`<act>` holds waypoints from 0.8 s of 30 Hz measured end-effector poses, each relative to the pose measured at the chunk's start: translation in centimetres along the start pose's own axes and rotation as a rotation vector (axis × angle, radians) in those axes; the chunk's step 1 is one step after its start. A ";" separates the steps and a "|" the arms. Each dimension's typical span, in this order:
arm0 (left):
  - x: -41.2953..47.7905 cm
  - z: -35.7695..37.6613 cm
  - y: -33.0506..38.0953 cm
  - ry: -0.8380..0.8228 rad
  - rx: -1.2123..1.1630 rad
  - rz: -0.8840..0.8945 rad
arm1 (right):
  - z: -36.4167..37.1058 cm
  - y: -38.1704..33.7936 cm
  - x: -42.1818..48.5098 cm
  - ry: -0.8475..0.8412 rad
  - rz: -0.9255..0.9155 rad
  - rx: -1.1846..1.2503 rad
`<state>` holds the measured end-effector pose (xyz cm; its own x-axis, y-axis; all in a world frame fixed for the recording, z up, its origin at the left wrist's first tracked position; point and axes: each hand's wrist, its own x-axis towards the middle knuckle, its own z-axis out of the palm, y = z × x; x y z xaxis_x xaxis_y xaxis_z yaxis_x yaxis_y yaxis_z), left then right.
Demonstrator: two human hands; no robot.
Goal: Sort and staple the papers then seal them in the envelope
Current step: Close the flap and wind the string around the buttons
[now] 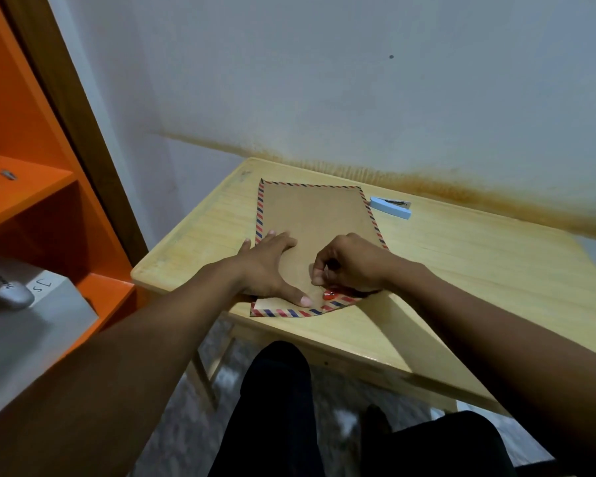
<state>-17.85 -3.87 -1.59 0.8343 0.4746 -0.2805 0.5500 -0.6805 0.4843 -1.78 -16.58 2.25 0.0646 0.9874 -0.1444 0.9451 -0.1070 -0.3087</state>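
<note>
Envelope (pixel 310 228) flat on desk (pixel 461 270), flap end near. Left hand (pixel 269 266) open, pressing it down. Right hand (pixel 348 266) pinching string by red clasp (pixel 328 295). Papers unseen, likely inside. Advice: keep string taut, wind snug around clasp. Stapler (pixel 391 207) far right.

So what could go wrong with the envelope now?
The envelope hangs a little over the near edge of the table, so it might slide off if the left hand lifts. The right hand is pinching something thin by the red button on the flap; too hard a pull might tear it. The stapler sits clear.
</note>
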 end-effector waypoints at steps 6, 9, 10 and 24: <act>0.2 0.2 0.1 0.002 0.014 -0.007 | -0.4 1.9 1.9 -0.027 0.185 0.288; 0.0 0.8 1.2 0.074 -0.006 -0.051 | -0.7 2.6 1.8 -0.034 0.218 0.306; 0.1 1.1 1.8 0.098 0.006 -0.069 | -0.9 2.9 1.6 -0.034 0.233 0.307; 0.8 3.5 3.3 0.177 0.219 -0.172 | -0.6 3.9 -2.0 0.106 0.232 0.151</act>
<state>-15.28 -7.67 -3.11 0.7193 0.6695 -0.1853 0.6935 -0.6766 0.2474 1.92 -18.87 1.90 0.3143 0.9402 -0.1312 0.8435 -0.3400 -0.4159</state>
